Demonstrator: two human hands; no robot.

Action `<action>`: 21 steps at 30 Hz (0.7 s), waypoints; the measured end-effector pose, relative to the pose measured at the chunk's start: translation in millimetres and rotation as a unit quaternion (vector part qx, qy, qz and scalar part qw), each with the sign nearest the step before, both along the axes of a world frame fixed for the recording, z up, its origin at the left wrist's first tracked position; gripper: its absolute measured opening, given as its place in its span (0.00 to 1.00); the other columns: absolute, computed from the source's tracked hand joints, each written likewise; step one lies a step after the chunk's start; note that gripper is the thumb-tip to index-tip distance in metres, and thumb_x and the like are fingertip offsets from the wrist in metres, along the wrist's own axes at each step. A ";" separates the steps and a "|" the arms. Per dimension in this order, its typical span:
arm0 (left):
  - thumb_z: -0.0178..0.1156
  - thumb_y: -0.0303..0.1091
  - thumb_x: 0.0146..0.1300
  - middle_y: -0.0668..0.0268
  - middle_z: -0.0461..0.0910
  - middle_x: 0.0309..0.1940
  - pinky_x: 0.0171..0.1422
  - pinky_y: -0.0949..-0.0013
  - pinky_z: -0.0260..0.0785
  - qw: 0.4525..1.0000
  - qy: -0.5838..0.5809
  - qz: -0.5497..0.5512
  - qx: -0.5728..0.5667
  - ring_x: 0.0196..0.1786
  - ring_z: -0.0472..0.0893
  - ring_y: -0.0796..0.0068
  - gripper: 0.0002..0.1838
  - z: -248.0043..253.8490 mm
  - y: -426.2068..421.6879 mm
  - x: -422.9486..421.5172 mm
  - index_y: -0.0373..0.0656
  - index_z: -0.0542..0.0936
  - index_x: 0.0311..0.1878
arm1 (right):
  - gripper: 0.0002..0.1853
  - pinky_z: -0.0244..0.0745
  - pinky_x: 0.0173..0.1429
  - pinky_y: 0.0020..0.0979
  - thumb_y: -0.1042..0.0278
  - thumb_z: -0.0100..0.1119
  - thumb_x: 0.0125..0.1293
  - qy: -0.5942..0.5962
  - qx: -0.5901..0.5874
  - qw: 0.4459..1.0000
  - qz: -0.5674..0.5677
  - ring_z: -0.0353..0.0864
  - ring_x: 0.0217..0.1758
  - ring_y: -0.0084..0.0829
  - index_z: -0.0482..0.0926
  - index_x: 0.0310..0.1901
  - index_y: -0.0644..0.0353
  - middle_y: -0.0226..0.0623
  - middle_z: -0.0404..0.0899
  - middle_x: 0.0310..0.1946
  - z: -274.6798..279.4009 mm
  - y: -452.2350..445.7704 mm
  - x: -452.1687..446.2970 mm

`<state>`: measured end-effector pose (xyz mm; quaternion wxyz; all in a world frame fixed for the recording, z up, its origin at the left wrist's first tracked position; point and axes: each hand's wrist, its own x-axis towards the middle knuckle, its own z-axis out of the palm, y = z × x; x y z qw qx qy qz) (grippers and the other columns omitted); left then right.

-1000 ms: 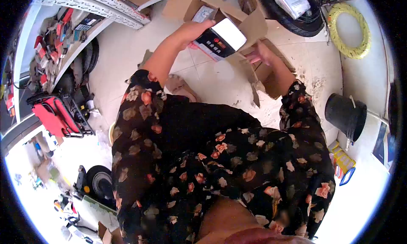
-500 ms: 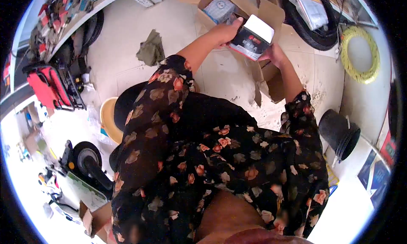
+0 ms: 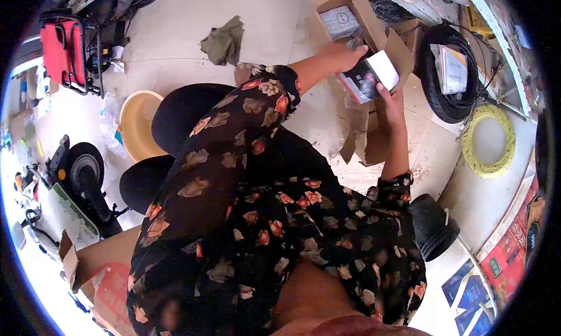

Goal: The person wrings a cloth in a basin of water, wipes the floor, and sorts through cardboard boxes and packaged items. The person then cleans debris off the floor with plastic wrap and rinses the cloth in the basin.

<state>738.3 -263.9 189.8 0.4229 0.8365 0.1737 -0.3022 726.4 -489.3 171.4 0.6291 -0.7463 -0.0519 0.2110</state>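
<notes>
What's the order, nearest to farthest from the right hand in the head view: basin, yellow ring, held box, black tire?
From the right hand:
1. Held box: touching it, on its left.
2. Black tire: to its right.
3. Yellow ring: farther right, lower in view.
4. Basin: far left.

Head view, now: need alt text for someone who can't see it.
A person's left hand and right hand hold a small black-and-white box above a tiled floor, near an open cardboard carton. A green cloth lies to the left; a yellow ring is at far right.
</notes>
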 end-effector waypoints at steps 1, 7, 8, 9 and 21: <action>0.34 0.73 0.61 0.44 0.77 0.51 0.66 0.52 0.59 0.995 -0.073 -0.011 0.065 0.58 0.74 0.47 0.42 -11.2 -0.7 -3.0 0.45 0.79 0.55 | 0.34 0.61 0.66 0.33 0.61 0.65 0.59 -0.035 -0.014 0.999 0.004 0.70 0.60 0.33 0.63 0.62 0.67 0.41 0.71 0.59 -1.8 -1.3 -1.2; 0.34 0.65 0.66 0.50 0.79 0.50 0.66 0.40 0.51 0.956 -0.211 -0.151 0.137 0.60 0.72 0.51 0.37 -39.6 16.5 -13.9 0.43 0.81 0.51 | 0.27 0.62 0.64 0.32 0.57 0.52 0.68 -0.003 -0.017 0.999 -0.037 0.70 0.58 0.32 0.65 0.61 0.69 0.41 0.72 0.56 -19.1 -17.2 2.1; 0.33 0.63 0.67 0.48 0.79 0.49 0.65 0.41 0.53 0.958 -0.203 -0.157 0.125 0.58 0.74 0.48 0.35 -34.3 20.2 -14.4 0.44 0.80 0.52 | 0.27 0.62 0.64 0.31 0.56 0.48 0.70 0.004 -0.015 1.000 -0.027 0.69 0.58 0.30 0.64 0.61 0.70 0.41 0.71 0.56 -22.6 -19.3 5.0; 0.33 0.61 0.68 0.46 0.78 0.49 0.65 0.42 0.56 0.961 -0.193 -0.163 0.112 0.56 0.75 0.44 0.34 -27.2 23.8 -15.4 0.45 0.79 0.53 | 0.26 0.63 0.62 0.31 0.55 0.47 0.71 -0.026 -0.040 0.998 -0.036 0.71 0.56 0.29 0.66 0.59 0.70 0.41 0.72 0.54 -23.2 -19.5 6.7; 0.55 0.41 0.56 0.48 0.80 0.38 0.48 0.49 0.73 0.920 -0.273 -0.270 0.076 0.41 0.80 0.45 0.17 -96.1 40.2 -16.1 0.36 0.80 0.40 | 0.20 0.70 0.47 0.34 0.58 0.44 0.73 -0.150 -0.335 0.911 0.187 0.77 0.38 0.32 0.77 0.46 0.70 0.46 0.80 0.33 -14.6 -35.9 45.3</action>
